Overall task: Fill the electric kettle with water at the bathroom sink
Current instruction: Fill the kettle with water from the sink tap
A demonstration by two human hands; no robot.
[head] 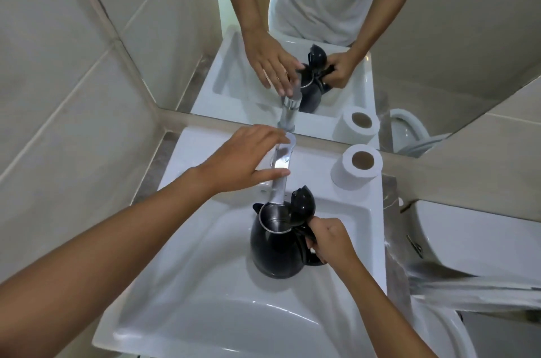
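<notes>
A black electric kettle (273,249) with a steel rim stands in the white sink (181,284), its lid (303,202) flipped up. My right hand (329,239) grips the kettle's handle on its right side. The chrome tap (279,179) reaches out over the kettle's open mouth. My left hand (246,160) hovers flat over the tap's lever, fingers spread, touching or just above it; I cannot tell which. No water stream is visible.
A toilet paper roll (357,169) stands on the sink's back right corner. A mirror (322,21) behind the sink reflects a person's arms and the kettle. A toilet tank (474,243) sits at the right. Tiled walls close in on the left.
</notes>
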